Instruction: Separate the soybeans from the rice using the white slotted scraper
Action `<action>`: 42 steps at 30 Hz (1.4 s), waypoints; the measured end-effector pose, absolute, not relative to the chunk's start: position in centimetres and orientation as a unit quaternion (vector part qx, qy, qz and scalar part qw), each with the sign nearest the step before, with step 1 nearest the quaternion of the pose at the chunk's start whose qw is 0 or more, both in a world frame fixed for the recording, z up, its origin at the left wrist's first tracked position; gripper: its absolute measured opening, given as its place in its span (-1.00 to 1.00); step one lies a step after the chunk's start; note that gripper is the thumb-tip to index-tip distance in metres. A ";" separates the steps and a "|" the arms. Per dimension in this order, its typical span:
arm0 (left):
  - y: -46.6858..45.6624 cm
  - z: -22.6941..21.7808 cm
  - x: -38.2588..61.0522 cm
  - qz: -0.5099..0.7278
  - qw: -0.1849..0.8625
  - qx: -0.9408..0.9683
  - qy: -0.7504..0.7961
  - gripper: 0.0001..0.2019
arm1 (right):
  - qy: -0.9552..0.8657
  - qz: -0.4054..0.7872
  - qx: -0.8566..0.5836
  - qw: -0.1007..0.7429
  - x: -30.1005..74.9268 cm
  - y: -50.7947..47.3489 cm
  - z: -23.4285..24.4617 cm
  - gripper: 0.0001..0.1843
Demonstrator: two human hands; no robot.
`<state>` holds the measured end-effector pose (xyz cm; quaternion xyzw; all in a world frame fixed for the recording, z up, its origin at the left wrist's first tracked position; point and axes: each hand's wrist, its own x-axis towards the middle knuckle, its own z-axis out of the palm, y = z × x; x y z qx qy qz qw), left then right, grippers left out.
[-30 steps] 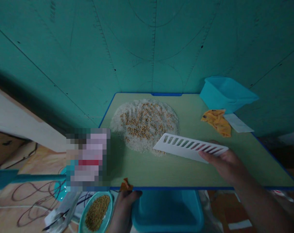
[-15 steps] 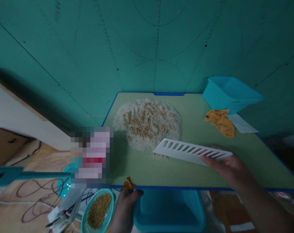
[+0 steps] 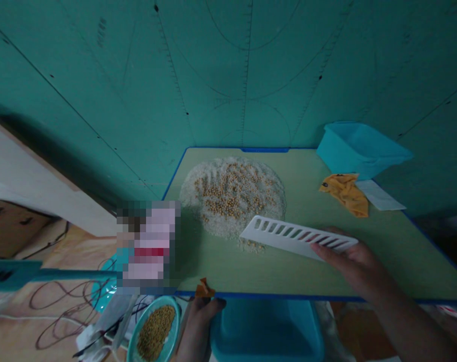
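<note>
My right hand [image 3: 351,261] is closed around the right end of a white slotted plastic strip [image 3: 281,239]. The strip's far end rests at the lower edge of a pile of white grains [image 3: 222,226], with round tan beans [image 3: 228,201] scattered over it. A few grains and beans [image 3: 254,245] lie just under the strip's left tip. At the table's front edge, my left hand [image 3: 198,319] is closed, thumb pointing right. Beside its fingertips is a small brown scrap [image 3: 204,289]. Its thumb is close to a blue bin [image 3: 268,332] below the edge; what the fingers grip is hidden.
On the pale green table [image 3: 307,276], a turquoise bin [image 3: 360,151] stands back right beside an orange cloth [image 3: 347,193] and a white sheet [image 3: 381,195]. A bowl [image 3: 171,337] of tan grains sits lower left, near cables [image 3: 49,301]. A blurred-out pinkish object [image 3: 153,236] is at left.
The whole view has shifted slightly down and right. My right hand and the strip have moved a little left relative to the table. My left hand stays by the front edge.
</note>
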<state>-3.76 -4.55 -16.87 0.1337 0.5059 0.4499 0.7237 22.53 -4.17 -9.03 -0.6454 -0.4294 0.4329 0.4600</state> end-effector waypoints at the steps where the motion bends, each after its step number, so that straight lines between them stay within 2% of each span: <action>1: -4.5 -17.0 -3.8 0.455 0.723 0.131 0.503 -0.74 | -0.433 0.434 -0.646 0.455 22.5 -4.1 -9.1 -0.83; 10: -4.6 -16.9 -4.0 0.448 0.723 0.137 0.508 -0.80 | -0.451 0.452 -0.634 0.436 22.3 -4.4 -9.1 -0.83; 19: -4.3 -17.7 -4.1 0.431 0.713 0.139 0.534 -0.68 | -0.475 0.462 -0.620 0.421 22.2 -4.6 -8.8 -0.85; 32: -4.2 -18.3 -4.1 0.447 0.673 0.165 0.566 -0.74 | -0.439 0.463 -0.637 0.432 22.5 -4.3 -9.0 -0.83; 37: -4.1 -18.0 -3.9 0.457 0.675 0.160 0.557 -0.67 | -0.464 0.473 -0.622 0.418 22.5 -4.4 -9.2 -0.84; 42: -4.2 -17.5 -3.8 0.444 0.686 0.155 0.556 -0.74 | -0.468 0.477 -0.614 0.421 22.3 -5.0 -9.3 -0.85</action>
